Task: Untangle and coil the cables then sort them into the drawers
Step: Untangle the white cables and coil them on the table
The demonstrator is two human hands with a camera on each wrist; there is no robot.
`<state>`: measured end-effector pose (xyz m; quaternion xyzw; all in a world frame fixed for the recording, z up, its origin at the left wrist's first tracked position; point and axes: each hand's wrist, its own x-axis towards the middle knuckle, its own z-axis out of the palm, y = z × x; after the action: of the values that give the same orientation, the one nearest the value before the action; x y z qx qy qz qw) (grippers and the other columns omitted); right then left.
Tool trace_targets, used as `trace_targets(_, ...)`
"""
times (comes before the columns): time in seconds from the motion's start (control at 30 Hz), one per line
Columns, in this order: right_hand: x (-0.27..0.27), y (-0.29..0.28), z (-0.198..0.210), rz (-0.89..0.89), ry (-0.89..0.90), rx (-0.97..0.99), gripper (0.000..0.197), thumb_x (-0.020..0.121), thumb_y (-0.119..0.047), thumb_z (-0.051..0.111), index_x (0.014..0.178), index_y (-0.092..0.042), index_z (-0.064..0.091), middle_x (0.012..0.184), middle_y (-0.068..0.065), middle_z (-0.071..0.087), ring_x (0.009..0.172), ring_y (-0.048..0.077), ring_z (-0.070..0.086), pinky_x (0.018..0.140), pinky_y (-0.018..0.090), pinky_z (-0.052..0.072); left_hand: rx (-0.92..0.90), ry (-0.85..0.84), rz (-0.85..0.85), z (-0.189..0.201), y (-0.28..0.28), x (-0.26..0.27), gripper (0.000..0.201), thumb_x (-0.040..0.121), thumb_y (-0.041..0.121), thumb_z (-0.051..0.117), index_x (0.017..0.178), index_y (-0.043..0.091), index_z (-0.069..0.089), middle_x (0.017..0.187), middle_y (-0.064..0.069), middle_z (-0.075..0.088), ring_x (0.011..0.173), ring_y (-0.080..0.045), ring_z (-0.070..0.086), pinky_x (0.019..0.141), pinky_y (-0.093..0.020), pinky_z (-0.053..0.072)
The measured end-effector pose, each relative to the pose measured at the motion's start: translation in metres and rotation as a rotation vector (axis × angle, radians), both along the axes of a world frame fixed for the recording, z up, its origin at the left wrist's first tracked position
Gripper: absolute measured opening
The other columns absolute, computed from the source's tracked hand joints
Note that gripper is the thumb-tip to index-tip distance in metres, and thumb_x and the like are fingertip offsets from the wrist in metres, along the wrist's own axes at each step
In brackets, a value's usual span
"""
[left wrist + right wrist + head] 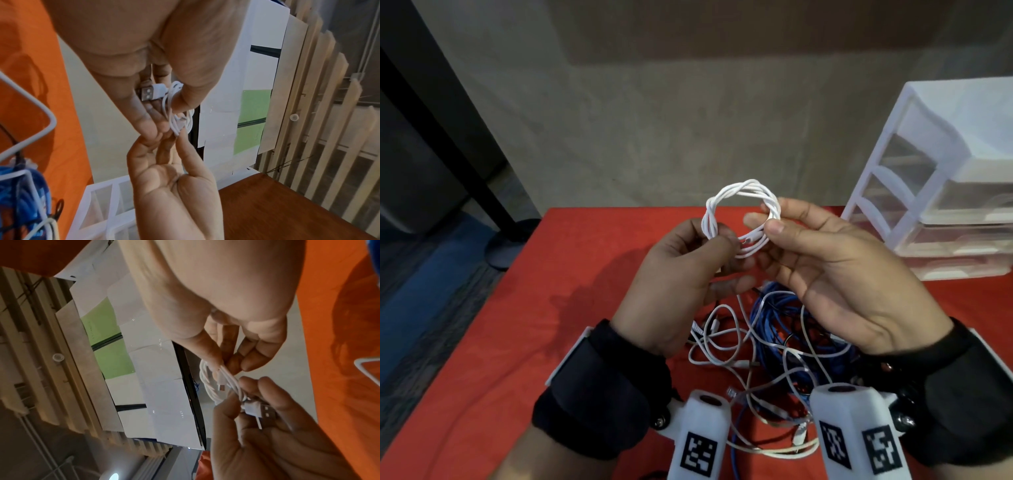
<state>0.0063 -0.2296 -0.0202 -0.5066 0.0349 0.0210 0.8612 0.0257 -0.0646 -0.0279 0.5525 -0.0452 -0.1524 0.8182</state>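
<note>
White USB cable coil [742, 217], held up over the red tablecloth [524, 342] with the drawer unit [945, 178] off at 2 o'clock: I judge it light, soft and springy, likely to unwind if let go, so best pinched across all the wraps at once, not by a single strand. My left hand [681, 274] pinches the coil at its 8 o'clock, fingers curled close, the USB-A plug [149, 92] tucked in the palm. My right hand [835, 270] pinches the 4 o'clock side between thumb and forefinger [755, 218], other fingers loosely spread; the remaining tangle [774, 349] of white and blue cables lies below, at 6 o'clock.
</note>
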Motion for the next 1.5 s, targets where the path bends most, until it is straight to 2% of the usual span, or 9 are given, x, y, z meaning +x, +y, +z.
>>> trace_targets(0.3,0.001,-0.007,0.004,0.053,0.033,-0.058,0.04,0.09,-0.011,0.064,0.13,-0.005,0.064,0.108,0.014,0.067,0.087,0.019,0.063,0.079,0.031,0.052,-0.106,0.022,-0.158,-0.001,0.011,0.005,0.018,0.085,0.017,0.063,0.1,0.008,0.062,0.098,-0.01,0.074,0.089,-0.018,0.074,0.071,-0.024,0.059)
trace_targets(0.47,-0.001,-0.007,0.003,0.1,0.067,0.098,0.028,0.087,-0.012,0.061,0.114,-0.012,0.068,0.093,0.008,0.063,0.081,0.017,0.056,0.085,0.033,0.047,-0.095,0.016,-0.168,0.0,0.005,0.003,0.016,0.086,0.02,0.061,0.097,0.008,0.063,0.102,-0.014,0.076,0.087,-0.017,0.075,0.073,-0.025,0.06)
trace_targets(0.63,-0.001,-0.002,0.0,0.092,0.074,0.111,0.024,0.095,-0.01,0.057,0.119,-0.008,0.064,0.098,0.01,0.067,0.08,0.019,0.059,0.087,0.034,0.047,-0.027,-0.031,-0.057,-0.002,0.003,0.004,0.008,0.094,0.005,0.061,0.1,0.001,0.061,0.101,-0.021,0.073,0.087,-0.024,0.074,0.073,-0.029,0.06)
trace_targets(0.8,-0.003,0.003,0.001,0.135,0.004,0.074,0.019,0.094,-0.009,0.056,0.112,-0.011,0.062,0.1,0.011,0.072,0.078,0.016,0.058,0.086,0.036,0.046,-0.011,-0.03,-0.059,0.001,0.007,0.005,0.022,0.095,0.002,0.06,0.113,-0.011,0.06,0.101,-0.022,0.074,0.085,-0.028,0.073,0.074,-0.031,0.06)
trace_targets(0.9,-0.003,0.002,0.005,0.114,-0.072,0.047,0.02,0.091,-0.01,0.058,0.11,-0.01,0.061,0.086,0.006,0.072,0.07,0.013,0.062,0.075,0.029,0.054,-0.119,0.003,-0.122,0.006,0.011,0.003,0.024,0.089,0.007,0.061,0.11,-0.005,0.059,0.105,-0.018,0.075,0.089,-0.024,0.075,0.074,-0.028,0.061)
trace_targets(1.03,-0.003,0.0,0.007,0.056,-0.121,-0.005,0.019,0.089,-0.01,0.061,0.107,-0.009,0.062,0.086,0.011,0.07,0.067,0.016,0.062,0.075,0.031,0.056,-0.142,-0.014,-0.178,0.008,0.01,0.0,0.013,0.087,0.01,0.061,0.098,0.004,0.063,0.107,-0.015,0.075,0.094,-0.023,0.075,0.075,-0.027,0.061)
trace_targets(1.23,-0.006,-0.005,0.008,0.035,-0.174,-0.149,0.028,0.09,-0.012,0.064,0.117,-0.006,0.062,0.109,0.018,0.067,0.093,0.033,0.053,0.08,0.039,0.047,-0.103,-0.027,-0.155,0.006,0.011,0.003,0.012,0.088,0.011,0.062,0.099,0.009,0.06,0.097,-0.012,0.074,0.093,-0.021,0.074,0.074,-0.027,0.06)
trace_targets(1.3,-0.006,-0.007,0.008,0.045,-0.176,-0.188,0.034,0.088,-0.015,0.065,0.12,-0.002,0.062,0.11,0.019,0.063,0.094,0.03,0.052,0.078,0.038,0.043,-0.12,0.004,-0.139,0.005,0.01,0.004,0.017,0.086,0.014,0.062,0.102,0.008,0.061,0.094,-0.01,0.074,0.087,-0.018,0.074,0.072,-0.026,0.06)
trace_targets(1.5,-0.002,-0.012,0.003,0.027,-0.16,-0.187,0.039,0.089,-0.011,0.062,0.125,0.004,0.062,0.084,0.011,0.062,0.073,0.015,0.056,0.071,0.031,0.046,-0.191,0.088,-0.114,0.006,0.01,0.007,0.019,0.085,0.019,0.061,0.1,0.007,0.065,0.089,-0.009,0.072,0.08,-0.015,0.073,0.071,-0.027,0.061)
